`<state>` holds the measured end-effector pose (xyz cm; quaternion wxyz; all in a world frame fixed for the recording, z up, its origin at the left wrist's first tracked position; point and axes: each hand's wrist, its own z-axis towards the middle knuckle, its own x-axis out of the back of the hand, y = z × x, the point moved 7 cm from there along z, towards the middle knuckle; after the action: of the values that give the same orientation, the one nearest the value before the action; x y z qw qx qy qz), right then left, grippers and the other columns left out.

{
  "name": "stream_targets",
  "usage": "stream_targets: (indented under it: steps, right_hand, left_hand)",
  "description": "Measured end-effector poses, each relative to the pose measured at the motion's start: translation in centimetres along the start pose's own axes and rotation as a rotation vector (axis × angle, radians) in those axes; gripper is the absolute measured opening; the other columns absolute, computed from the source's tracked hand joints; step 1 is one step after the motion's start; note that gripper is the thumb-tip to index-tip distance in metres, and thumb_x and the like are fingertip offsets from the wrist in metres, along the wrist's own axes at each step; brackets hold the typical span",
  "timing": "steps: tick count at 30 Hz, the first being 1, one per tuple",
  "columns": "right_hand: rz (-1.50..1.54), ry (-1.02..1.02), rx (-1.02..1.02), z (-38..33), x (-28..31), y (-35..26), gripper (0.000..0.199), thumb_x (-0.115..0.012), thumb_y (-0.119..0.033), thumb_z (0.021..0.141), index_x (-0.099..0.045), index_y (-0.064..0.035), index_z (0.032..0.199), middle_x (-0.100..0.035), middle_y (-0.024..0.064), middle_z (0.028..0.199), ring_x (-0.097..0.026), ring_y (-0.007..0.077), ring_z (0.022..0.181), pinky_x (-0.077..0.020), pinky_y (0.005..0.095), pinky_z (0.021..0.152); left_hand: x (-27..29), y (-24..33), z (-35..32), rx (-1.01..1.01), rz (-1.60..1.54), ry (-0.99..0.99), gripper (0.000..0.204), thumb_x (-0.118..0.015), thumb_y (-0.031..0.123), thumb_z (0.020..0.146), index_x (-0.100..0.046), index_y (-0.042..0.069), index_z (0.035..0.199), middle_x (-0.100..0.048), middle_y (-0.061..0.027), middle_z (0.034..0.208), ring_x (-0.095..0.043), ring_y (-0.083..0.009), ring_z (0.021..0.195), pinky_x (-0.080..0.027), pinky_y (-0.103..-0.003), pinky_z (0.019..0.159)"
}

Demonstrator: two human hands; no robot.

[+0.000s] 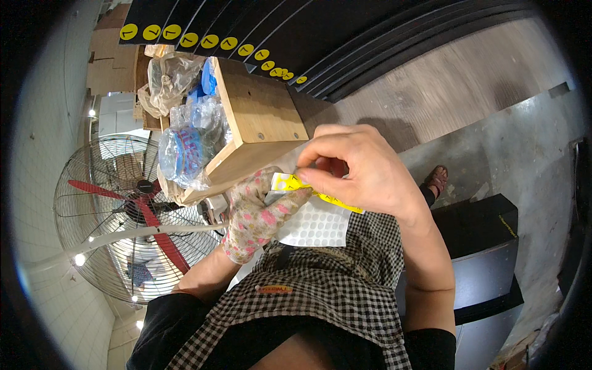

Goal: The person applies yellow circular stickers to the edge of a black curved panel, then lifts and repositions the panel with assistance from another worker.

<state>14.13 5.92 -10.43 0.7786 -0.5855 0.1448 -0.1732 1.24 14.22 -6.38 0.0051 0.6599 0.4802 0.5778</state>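
**One sticker sheet, two hands, and a dozen or so yellow dots on black panels**

Biggest first: there was one row of long black panels (271, 28) up top, edges lined up. I couldn't get a firm panel count because the far ones blurred together. Next came one big wire-cage fan (144, 187) over on the left, with at least two red blades showing. Low on the right sat at least two dark boxes (475, 222), one nearer than the other. Then one wooden box (265, 111), packed with crumpled clear plastic (185, 151), too jumbled to count.

The person had on one black-and-white checked apron (320, 302). One sandaled foot (438, 177) showed off to the right.

Two hands in the middle, one glove. The left hand (262, 213) wore the floral glove and gripped one white sticker sheet (316, 229) by its upper left part. The sheet was in front of the apron, with rows of pale round spots, too many to count. The bare right hand (362, 166) had its thumb and forefinger pinched narrow on the yellow strip (339, 204) along the sheet's top.

Smallest: the round yellow stickers (209, 41) on the panel ends. I made it about a dozen, a few bunched together.
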Motion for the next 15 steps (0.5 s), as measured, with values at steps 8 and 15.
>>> stream_targets:
  steps: [8, 15]
  right_hand:
    - [-0.028, 0.109, 0.099, 0.1, 0.7, -1.0, 0.008, -0.072, -0.004, 0.077, -0.065, -0.0022, 0.078, -0.057, 0.0014, 0.069, -0.054, 0.0075, 0.054, -0.0421, 0.021, 0.047]
    - [-0.196, 0.6, 0.223, 0.8, 4.3, 0.0, 0.009, -0.072, 0.003, 0.077, -0.065, -0.0019, 0.079, -0.054, -0.0004, 0.069, -0.049, 0.0035, 0.055, -0.039, 0.0173, 0.047]
  left_hand:
    - [-0.1, 0.2, 0.3, -0.046, 0.024, -0.034, 0.015, -0.078, 0.011, 0.079, -0.07, 0.003, 0.088, -0.066, -0.0009, 0.077, -0.058, -0.0068, 0.068, -0.046, -0.025, 0.061]
    - [-0.6, -0.9, 0.1, 0.129, -0.071, -0.04, 0.019, -0.079, 0.011, 0.079, -0.071, 0.001, 0.094, -0.07, -0.0022, 0.082, -0.06, -0.0055, 0.071, -0.047, -0.023, 0.065]
